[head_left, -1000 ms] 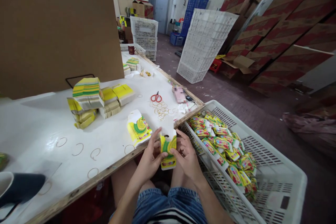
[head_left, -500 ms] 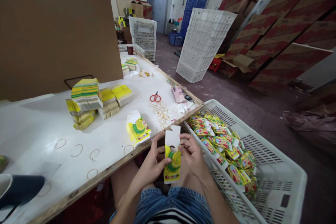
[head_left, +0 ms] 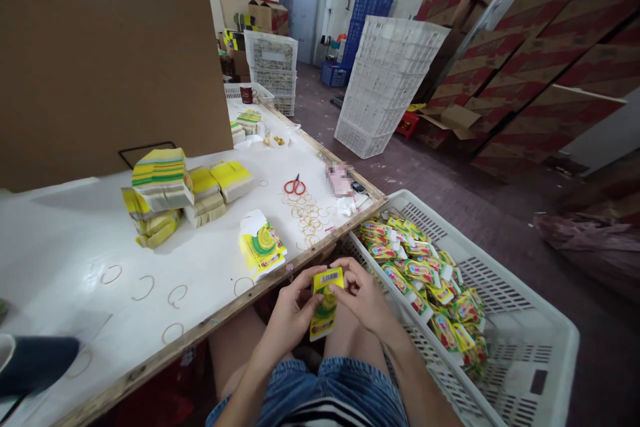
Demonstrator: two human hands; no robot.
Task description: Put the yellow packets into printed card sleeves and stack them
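Yellow carton: small yellow-and-green box [head_left: 324, 310], held up over the lap just off the table edge, tilted a bit, barcode strip at its top end facing the camera.
Left hand: this one [head_left: 296, 301] has the carton pinched along its left side, thumb on the front panel, fingers mostly hidden round the back.
Right hand: clamped on the same box up at the top right corner, thumb [head_left: 337, 292] pressed near the barcode; the hand [head_left: 363, 293] hides some of its own fingertips.
Table edge: a little pile of flat cartons [head_left: 263, 248] lies on the white tabletop [head_left: 215, 250], just ahead of the left hand.
Further in: red-handled scissors [head_left: 295, 181] beside a messy scatter of rubber bands [head_left: 311, 213], plus chunky yellow bundles [head_left: 160, 177] stacked in front of a big brown cardboard panel [head_left: 115, 47].
Left corner: dark blue mug [head_left: 43, 363], cut off by the view.
Right side: pale plastic crate [head_left: 557, 353] near the right arm, with a heap of colourful cartons [head_left: 425, 273] in it.
Background: leaning-looking white crate tower [head_left: 390, 80] and stacked red-and-brown boxes [head_left: 545, 73].
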